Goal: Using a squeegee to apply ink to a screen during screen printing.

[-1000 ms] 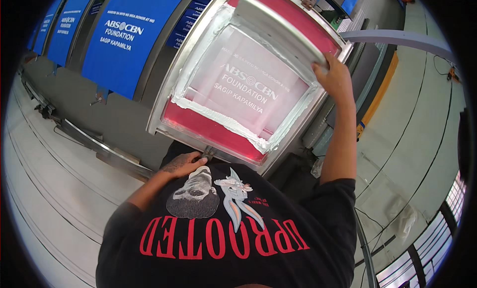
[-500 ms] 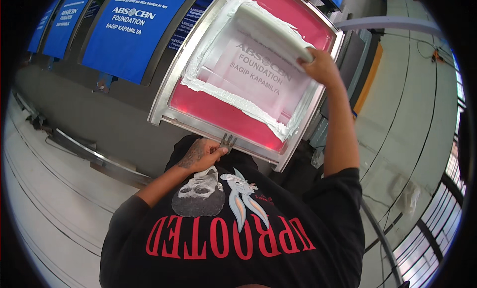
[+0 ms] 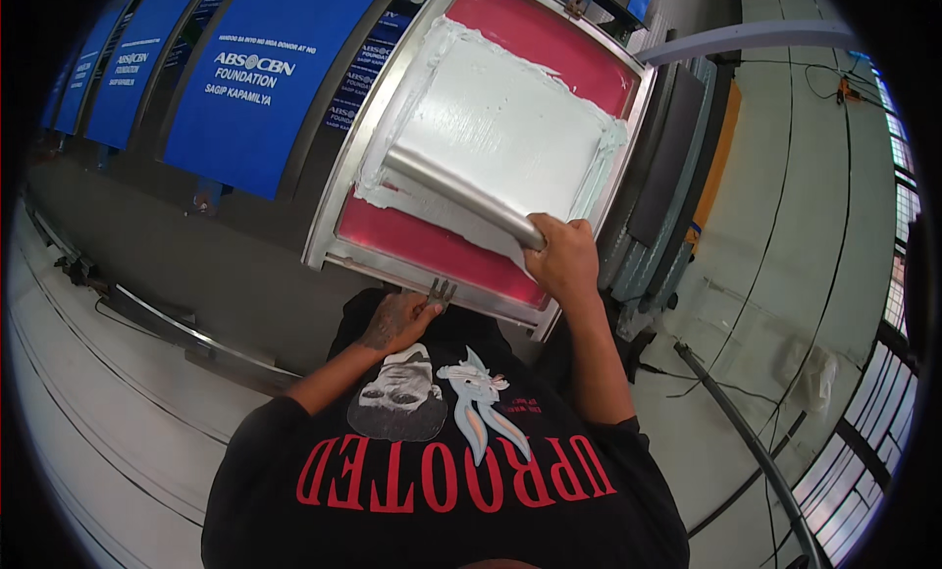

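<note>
My right hand [image 3: 564, 260] is wrapped round the right end of a long metal squeegee [image 3: 461, 194]. The squeegee lies slantwise across the near part of a screen printing frame [image 3: 332, 221]. Thick white ink [image 3: 500, 118] covers the middle of the screen, with ridges along its sides, and red mesh [image 3: 422, 229] shows at the near and far ends. At the frame's near edge, my left hand [image 3: 400, 319] grips a small forked metal bracket [image 3: 442, 292] with thumb and fingers. Whatever lies beneath the screen is hidden by the ink.
Blue printed sheets [image 3: 245, 88] lie on dark platens to the left. A pale metal arm [image 3: 746, 41] reaches out at the far right. Grey boards [image 3: 667, 157] stand beside the frame's right side. A dark pole [image 3: 746, 437] slants across the pale floor at right.
My right hand has drawn the squeegee from the far part of the screen toward me. White ink now covers the lettering that showed through the mesh. My left hand stays at the bracket.
</note>
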Tool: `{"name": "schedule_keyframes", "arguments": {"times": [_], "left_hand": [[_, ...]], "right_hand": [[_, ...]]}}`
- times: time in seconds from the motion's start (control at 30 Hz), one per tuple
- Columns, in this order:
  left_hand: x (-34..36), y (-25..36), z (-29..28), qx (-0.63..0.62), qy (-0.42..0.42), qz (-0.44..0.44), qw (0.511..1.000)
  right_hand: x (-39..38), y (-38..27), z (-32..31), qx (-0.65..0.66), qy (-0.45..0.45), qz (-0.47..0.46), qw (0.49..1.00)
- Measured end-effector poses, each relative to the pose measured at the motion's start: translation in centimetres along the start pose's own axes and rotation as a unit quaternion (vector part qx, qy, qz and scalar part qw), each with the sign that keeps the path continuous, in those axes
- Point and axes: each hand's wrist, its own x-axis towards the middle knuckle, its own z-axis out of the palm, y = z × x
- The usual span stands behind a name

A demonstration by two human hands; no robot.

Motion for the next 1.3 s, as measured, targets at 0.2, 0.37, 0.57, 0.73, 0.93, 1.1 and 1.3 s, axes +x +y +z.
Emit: {"name": "schedule_keyframes", "arguments": {"times": [0.2, 0.37, 0.57, 0.73, 0.93, 1.1, 1.3], "left_hand": [[-1.0, -2.0, 1.9, -0.260, -0.004, -0.165, 0.951], [-1.1, -1.9, 2.0, -0.318, 0.003, -0.234, 0.919], [0.1, -1.0, -0.8, 0.005, -0.017, -0.161, 0.987], [-0.2, 3.0, -6.3, 0.270, 0.252, 0.189, 0.910], [5.9, 10.1, -13.6, 0.427, 0.328, 0.314, 0.782], [7.0, 4.6, -13.8, 0.489, 0.111, 0.162, 0.850], [7.2, 5.0, -13.0, 0.356, 0.182, 0.338, 0.852]], "right_hand": [[9.9, 4.1, -3.6, 0.012, 0.072, -0.013, 0.997], [15.1, 7.6, -1.1, -0.063, 0.136, -0.100, 0.984], [8.3, 6.0, 1.6, -0.026, 0.096, -0.102, 0.990], [1.3, 2.5, -0.2, 0.043, -0.060, -0.104, 0.992], [-1.4, 0.6, 1.5, 0.058, -0.158, -0.035, 0.985], [-4.1, 4.3, 2.0, 0.021, 0.033, 0.029, 0.999], [-7.6, 3.9, 7.2, 0.007, 0.156, 0.089, 0.984]]}}
